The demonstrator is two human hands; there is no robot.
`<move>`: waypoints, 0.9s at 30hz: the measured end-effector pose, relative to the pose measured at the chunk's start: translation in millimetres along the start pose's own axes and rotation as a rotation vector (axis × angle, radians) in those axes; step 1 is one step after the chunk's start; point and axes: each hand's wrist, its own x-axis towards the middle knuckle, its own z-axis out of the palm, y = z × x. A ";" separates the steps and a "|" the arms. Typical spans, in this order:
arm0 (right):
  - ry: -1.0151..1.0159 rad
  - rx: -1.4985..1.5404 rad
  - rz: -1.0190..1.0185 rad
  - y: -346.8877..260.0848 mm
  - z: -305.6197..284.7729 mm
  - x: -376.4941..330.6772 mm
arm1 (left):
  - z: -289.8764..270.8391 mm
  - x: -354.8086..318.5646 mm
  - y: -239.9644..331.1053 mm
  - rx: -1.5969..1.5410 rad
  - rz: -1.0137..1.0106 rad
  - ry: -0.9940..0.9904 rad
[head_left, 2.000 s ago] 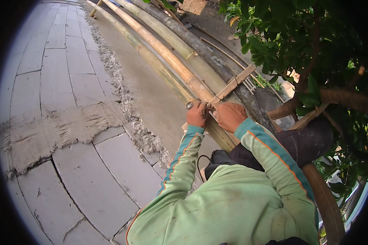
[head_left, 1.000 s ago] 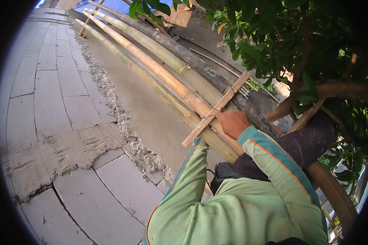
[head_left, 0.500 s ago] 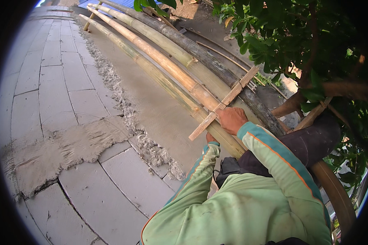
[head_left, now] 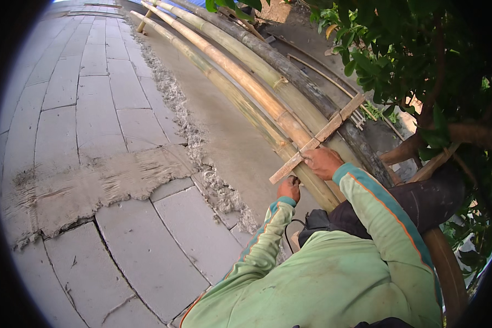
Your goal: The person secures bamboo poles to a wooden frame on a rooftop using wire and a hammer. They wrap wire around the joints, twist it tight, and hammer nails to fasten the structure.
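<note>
A flat wooden slat [head_left: 330, 129] lies crosswise over several long bamboo poles. My right hand [head_left: 323, 163] is closed, its fingertips at the slat where it crosses the orange-brown bamboo pole [head_left: 246, 82]. What those fingers pinch is too small to make out. Just below the slat's left end, my left hand [head_left: 289, 188] is closed too, beside the outer greenish bamboo pole [head_left: 224, 85]. Whatever is in it cannot be made out. A thick pale green bamboo pole [head_left: 257, 65] and a dark weathered pole [head_left: 306, 93] run alongside, under the slat's far half.
A wall of pale grey blocks [head_left: 109, 123] with a smeared mortar band [head_left: 109, 177] fills the left. Rough mortar [head_left: 194, 139] edges a smooth grey cement strip [head_left: 218, 128] beside the poles. Leafy branches [head_left: 399, 60] hang at right, above brown timber [head_left: 445, 268].
My left hand has come out from beneath the outer bamboo pole, and more of it shows. My right hand stays at the slat. The whole view has shifted slightly.
</note>
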 end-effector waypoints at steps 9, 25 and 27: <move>-0.091 -0.153 -0.066 -6.6 0.9 10.9 | -40.2 -10.5 18.0 0.070 0.026 -0.070; -0.015 -0.077 -0.148 26.1 43.0 11.3 | -85.7 6.1 80.3 0.347 0.080 0.026; -0.007 -0.108 -0.170 13.1 35.6 10.1 | -83.0 11.7 74.8 0.293 0.182 0.098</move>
